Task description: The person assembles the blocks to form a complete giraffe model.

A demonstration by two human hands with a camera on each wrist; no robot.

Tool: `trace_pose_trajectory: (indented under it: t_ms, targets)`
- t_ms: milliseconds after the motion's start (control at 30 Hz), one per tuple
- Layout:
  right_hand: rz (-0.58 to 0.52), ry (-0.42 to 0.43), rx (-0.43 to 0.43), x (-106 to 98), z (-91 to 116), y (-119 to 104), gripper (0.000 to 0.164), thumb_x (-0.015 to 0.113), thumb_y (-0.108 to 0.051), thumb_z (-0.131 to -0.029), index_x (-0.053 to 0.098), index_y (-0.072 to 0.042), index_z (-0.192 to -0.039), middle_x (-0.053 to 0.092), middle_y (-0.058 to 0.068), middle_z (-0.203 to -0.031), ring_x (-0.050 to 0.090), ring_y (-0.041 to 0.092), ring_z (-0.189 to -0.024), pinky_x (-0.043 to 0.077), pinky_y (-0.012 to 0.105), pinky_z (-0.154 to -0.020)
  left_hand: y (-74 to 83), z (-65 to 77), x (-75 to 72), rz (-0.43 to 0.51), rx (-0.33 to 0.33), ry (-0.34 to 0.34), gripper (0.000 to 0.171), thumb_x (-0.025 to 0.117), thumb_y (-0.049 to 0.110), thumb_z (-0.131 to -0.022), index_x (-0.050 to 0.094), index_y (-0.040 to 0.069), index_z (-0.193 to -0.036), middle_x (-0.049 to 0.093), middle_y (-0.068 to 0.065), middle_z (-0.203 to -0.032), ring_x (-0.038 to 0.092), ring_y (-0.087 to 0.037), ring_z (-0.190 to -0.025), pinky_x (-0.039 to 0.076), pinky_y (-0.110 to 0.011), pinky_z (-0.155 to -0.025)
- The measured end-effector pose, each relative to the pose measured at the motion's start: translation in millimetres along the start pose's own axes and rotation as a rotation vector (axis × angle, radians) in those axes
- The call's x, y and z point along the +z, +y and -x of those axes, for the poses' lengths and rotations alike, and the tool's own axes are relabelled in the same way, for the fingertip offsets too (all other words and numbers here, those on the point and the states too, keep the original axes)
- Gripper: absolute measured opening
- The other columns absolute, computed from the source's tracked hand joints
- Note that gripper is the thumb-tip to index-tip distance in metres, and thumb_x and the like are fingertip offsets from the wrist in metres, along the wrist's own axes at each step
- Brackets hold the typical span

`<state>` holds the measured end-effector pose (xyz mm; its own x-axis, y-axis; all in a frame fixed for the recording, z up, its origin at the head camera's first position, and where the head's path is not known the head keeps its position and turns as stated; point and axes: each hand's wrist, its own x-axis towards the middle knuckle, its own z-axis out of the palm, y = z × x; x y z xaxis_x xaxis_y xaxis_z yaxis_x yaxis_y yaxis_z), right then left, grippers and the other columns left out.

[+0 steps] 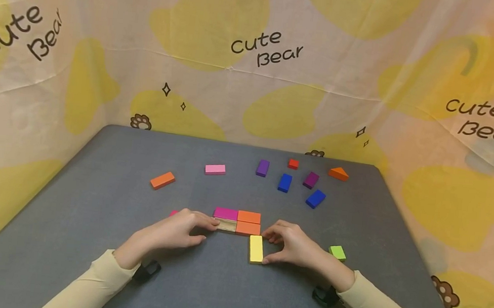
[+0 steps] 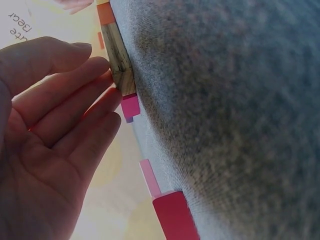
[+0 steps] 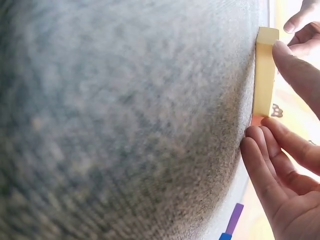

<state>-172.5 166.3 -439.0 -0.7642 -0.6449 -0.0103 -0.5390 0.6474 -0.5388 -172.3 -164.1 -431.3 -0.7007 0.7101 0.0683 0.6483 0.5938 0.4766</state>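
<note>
On the grey table (image 1: 104,200) lies a flat cluster: a magenta block (image 1: 225,213) beside an orange block (image 1: 249,216), with a bare wood block (image 1: 226,225) and a second orange block (image 1: 247,228) in front. A yellow block (image 1: 256,248) lies lengthwise just below them. My left hand (image 1: 177,231) touches the left end of the wood block (image 2: 120,60) with straight fingertips (image 2: 100,67). My right hand (image 1: 296,248) arches beside the yellow block (image 3: 264,75): its thumb touches the block's near right corner, its fingertips (image 3: 252,137) rest by the orange block's right end.
A red block (image 2: 175,217) lies just left of my left hand. A green block (image 1: 337,252) sits right of my right hand. Farther back lie an orange block (image 1: 162,180), a pink one (image 1: 215,169), and several purple, blue, red and orange pieces (image 1: 315,198). Printed cloth walls surround the table.
</note>
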Motion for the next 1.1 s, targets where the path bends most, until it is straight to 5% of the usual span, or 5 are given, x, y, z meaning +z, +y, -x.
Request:
trace_pose_trajectory:
  t_ms: [1100]
  targets:
    - [0.043,0.030,-0.014,4.1,-2.3,-6.4,0.050,0.081,-0.043,-0.070,0.069,-0.011,-0.106,0.062,-0.003,-0.094,0.060,0.008,-0.084,0.054,0.023,-0.073,0.2,0.1,0.1,-0.010,0.010,0.007,0.031,0.065,0.011,-0.085,0.069,0.009,-0.116,0.064,0.004,-0.124,0.058,-0.016,-0.118,0.047,-0.040,-0.096]
